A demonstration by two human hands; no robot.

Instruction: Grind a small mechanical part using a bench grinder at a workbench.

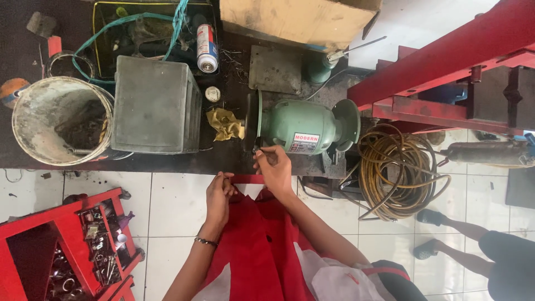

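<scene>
Red flat metal piece (249, 179) sits at the dark workbench (167, 161) edge, pinched in left hand (218, 195) w/ fingers closed on its end. Right hand (274, 166) touches its other end, fingertips up by the green bench grinder (304, 129); grip there can't tell. Yellow rag (225, 124) just left of grinder.

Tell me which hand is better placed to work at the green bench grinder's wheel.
Right. The right hand already reaches up against the green bench grinder, fingers beside its dark wheel. The left hand sits lower, off the bench, pinching something small.
</scene>
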